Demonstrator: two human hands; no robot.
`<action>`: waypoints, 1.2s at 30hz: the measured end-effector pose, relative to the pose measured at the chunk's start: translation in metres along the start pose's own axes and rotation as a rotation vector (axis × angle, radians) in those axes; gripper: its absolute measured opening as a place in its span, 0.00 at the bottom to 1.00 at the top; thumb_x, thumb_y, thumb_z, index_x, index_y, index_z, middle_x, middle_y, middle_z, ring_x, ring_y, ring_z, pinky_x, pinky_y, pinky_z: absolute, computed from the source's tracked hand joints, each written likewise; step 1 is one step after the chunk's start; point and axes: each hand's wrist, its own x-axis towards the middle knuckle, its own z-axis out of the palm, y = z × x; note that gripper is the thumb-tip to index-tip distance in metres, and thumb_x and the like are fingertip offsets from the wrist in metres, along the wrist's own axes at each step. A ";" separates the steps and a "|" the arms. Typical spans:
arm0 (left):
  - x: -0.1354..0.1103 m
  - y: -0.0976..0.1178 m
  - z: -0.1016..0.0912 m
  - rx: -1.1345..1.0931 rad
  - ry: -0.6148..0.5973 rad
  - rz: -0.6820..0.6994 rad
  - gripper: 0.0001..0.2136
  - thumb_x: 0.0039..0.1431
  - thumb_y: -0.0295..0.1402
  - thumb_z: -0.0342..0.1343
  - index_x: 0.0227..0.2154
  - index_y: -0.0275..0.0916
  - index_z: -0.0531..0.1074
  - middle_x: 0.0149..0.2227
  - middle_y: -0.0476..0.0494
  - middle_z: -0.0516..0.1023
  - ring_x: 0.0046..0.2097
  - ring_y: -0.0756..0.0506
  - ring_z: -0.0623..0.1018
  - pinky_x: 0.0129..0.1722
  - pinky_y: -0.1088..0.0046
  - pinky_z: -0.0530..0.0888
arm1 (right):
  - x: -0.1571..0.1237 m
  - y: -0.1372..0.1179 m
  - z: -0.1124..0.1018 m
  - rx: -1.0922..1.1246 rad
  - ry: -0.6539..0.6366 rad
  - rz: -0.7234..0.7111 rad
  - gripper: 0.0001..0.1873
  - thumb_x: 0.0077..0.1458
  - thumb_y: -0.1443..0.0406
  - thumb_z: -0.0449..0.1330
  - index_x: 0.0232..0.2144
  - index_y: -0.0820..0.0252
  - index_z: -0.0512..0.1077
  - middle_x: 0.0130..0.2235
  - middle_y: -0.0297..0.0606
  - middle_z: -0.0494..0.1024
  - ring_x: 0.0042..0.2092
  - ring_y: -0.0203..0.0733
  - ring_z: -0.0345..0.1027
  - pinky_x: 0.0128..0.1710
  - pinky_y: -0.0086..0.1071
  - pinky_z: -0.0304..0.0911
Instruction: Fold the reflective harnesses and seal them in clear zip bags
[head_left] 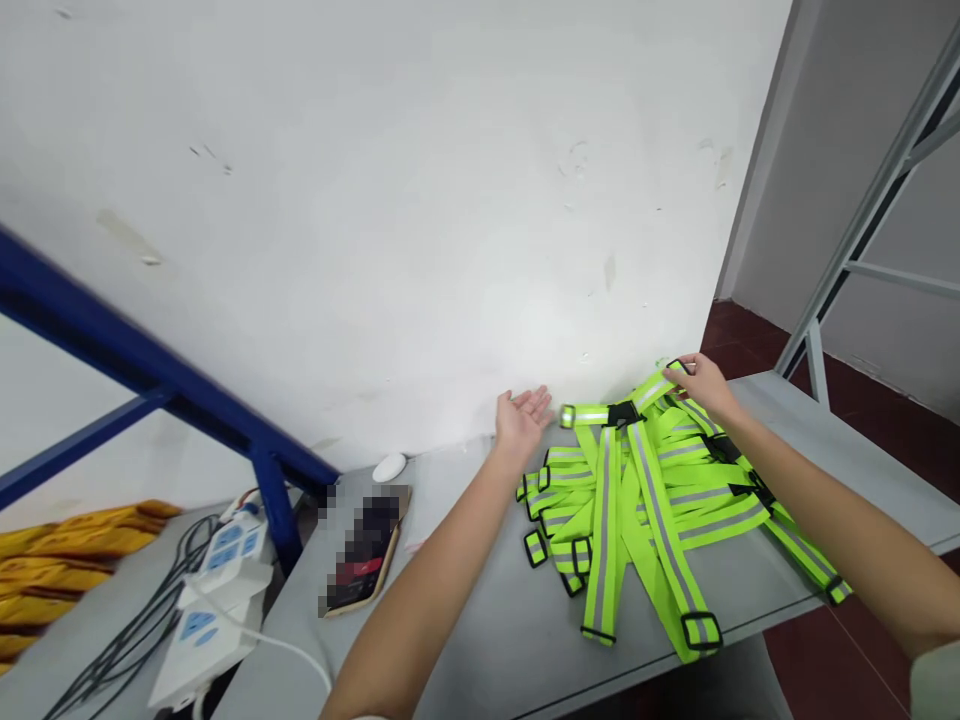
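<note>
Lime-green reflective webbing straps (645, 510) lie in a loose heap on a grey metal table (847, 430), against the white wall (375, 200). Grey reflective stripe down each strap, black plastic buckles (624, 414) and sliders (701, 631) along them.

Right hand (701, 388) is at the far top of the heap, fingers (679, 368) slightly curled over a strap near a black loop. Contact yes; can't tell if it's a real pinch or just resting. Left hand (521, 422) is palm up, fingers (534, 402) spread, empty, just beside a strap end at the heap's near-left edge, not touching it.

Handling, my read: light, limp, no stiffness, so it'll drape and snag rather than hold shape. Webbing may slide on itself, and straps look interlaced. Best grip points are the buckles or sliders, rigid and easy to pinch. Mid-strap grabs likely drag the neighbours along.

Also on the table: a pixelated phone (366, 552), a small white oval object (389, 467). Further left, white power strips (225, 555), black cables (142, 630), a blue steel frame (150, 375), yellow cloth (67, 560).
</note>
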 end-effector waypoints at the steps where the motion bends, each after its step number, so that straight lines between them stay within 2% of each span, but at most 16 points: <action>1: 0.003 -0.012 0.002 0.081 0.005 0.036 0.15 0.64 0.41 0.37 0.45 0.39 0.62 0.55 0.30 0.71 0.56 0.38 0.73 0.50 0.54 0.71 | 0.003 0.007 0.005 -0.004 0.012 -0.002 0.20 0.38 0.68 0.71 0.32 0.58 0.66 0.29 0.33 0.76 0.20 0.37 0.71 0.14 0.27 0.65; 4: 0.004 -0.047 0.008 0.360 -0.046 0.173 0.19 0.57 0.45 0.53 0.48 0.41 0.61 0.59 0.32 0.66 0.61 0.38 0.67 0.56 0.56 0.65 | 0.010 0.026 0.010 0.006 0.080 -0.007 0.21 0.36 0.66 0.71 0.33 0.58 0.67 0.32 0.33 0.76 0.20 0.34 0.69 0.16 0.28 0.66; 6: 0.003 -0.065 0.009 0.552 -0.130 0.257 0.28 0.48 0.43 0.63 0.51 0.41 0.62 0.59 0.32 0.65 0.62 0.36 0.64 0.59 0.57 0.61 | 0.014 0.037 0.007 0.028 0.145 -0.007 0.21 0.37 0.64 0.70 0.34 0.58 0.67 0.34 0.32 0.75 0.20 0.31 0.67 0.18 0.28 0.67; 8: 0.002 -0.078 0.008 0.724 -0.212 0.330 0.35 0.40 0.38 0.68 0.53 0.41 0.63 0.60 0.34 0.64 0.63 0.34 0.61 0.61 0.55 0.57 | 0.019 0.046 0.001 0.057 0.206 -0.004 0.20 0.39 0.61 0.69 0.35 0.58 0.67 0.35 0.31 0.74 0.20 0.30 0.65 0.20 0.27 0.67; 10: 0.005 -0.087 0.006 0.865 -0.268 0.388 0.36 0.39 0.33 0.68 0.55 0.42 0.63 0.62 0.35 0.62 0.65 0.33 0.57 0.63 0.52 0.53 | 0.021 0.054 -0.004 0.093 0.244 0.009 0.19 0.41 0.59 0.67 0.36 0.58 0.67 0.34 0.31 0.73 0.22 0.30 0.65 0.22 0.27 0.68; 12: 0.011 -0.092 0.003 0.975 -0.306 0.424 0.34 0.43 0.28 0.64 0.56 0.43 0.63 0.62 0.37 0.61 0.65 0.32 0.56 0.63 0.50 0.51 | 0.022 0.061 -0.006 0.126 0.242 0.034 0.18 0.43 0.57 0.65 0.35 0.58 0.68 0.33 0.31 0.73 0.24 0.31 0.66 0.25 0.28 0.69; 15: 0.022 -0.094 -0.002 1.082 -0.336 0.453 0.30 0.48 0.24 0.58 0.56 0.45 0.63 0.62 0.37 0.60 0.65 0.33 0.58 0.62 0.50 0.54 | 0.019 0.068 -0.002 0.144 0.193 0.076 0.16 0.43 0.55 0.66 0.30 0.58 0.68 0.28 0.31 0.71 0.26 0.34 0.66 0.27 0.30 0.70; 18: 0.031 -0.093 -0.006 1.108 -0.337 0.457 0.26 0.50 0.23 0.56 0.54 0.46 0.66 0.61 0.38 0.62 0.65 0.33 0.58 0.62 0.51 0.55 | 0.014 0.071 0.007 0.120 0.135 0.108 0.17 0.41 0.55 0.68 0.24 0.56 0.65 0.23 0.29 0.67 0.26 0.36 0.65 0.27 0.31 0.70; 22: 0.034 -0.086 -0.007 0.956 -0.319 0.447 0.21 0.47 0.23 0.60 0.46 0.46 0.71 0.56 0.38 0.68 0.63 0.32 0.61 0.62 0.52 0.55 | 0.004 0.067 0.015 0.090 0.089 0.093 0.21 0.44 0.53 0.67 0.20 0.54 0.59 0.21 0.26 0.62 0.26 0.36 0.64 0.28 0.32 0.70; 26: 0.023 -0.074 -0.001 0.661 -0.298 0.409 0.16 0.48 0.29 0.62 0.42 0.44 0.71 0.50 0.39 0.73 0.56 0.35 0.69 0.60 0.56 0.61 | -0.008 0.055 0.017 0.112 0.151 0.009 0.24 0.48 0.50 0.65 0.20 0.54 0.56 0.21 0.25 0.59 0.26 0.34 0.61 0.32 0.31 0.70; 29: 0.007 -0.064 0.008 0.397 -0.246 0.358 0.11 0.57 0.36 0.56 0.43 0.43 0.67 0.47 0.40 0.77 0.52 0.40 0.73 0.55 0.60 0.66 | -0.018 0.042 0.017 0.157 0.242 -0.060 0.22 0.51 0.48 0.61 0.23 0.54 0.56 0.24 0.27 0.66 0.28 0.35 0.65 0.33 0.30 0.69; 33: -0.024 -0.042 0.020 0.078 -0.195 0.272 0.10 0.64 0.40 0.43 0.42 0.42 0.61 0.45 0.37 0.79 0.45 0.41 0.78 0.47 0.60 0.72 | -0.037 0.016 0.018 0.295 0.327 -0.144 0.18 0.58 0.45 0.48 0.36 0.51 0.56 0.38 0.32 0.78 0.33 0.38 0.74 0.31 0.33 0.71; 36: -0.052 -0.019 0.027 -0.078 -0.188 0.195 0.11 0.65 0.42 0.39 0.40 0.41 0.60 0.44 0.34 0.80 0.43 0.39 0.80 0.44 0.57 0.74 | -0.059 -0.008 0.017 0.466 0.377 -0.220 0.18 0.58 0.47 0.50 0.38 0.50 0.53 0.44 0.36 0.79 0.35 0.40 0.77 0.32 0.35 0.73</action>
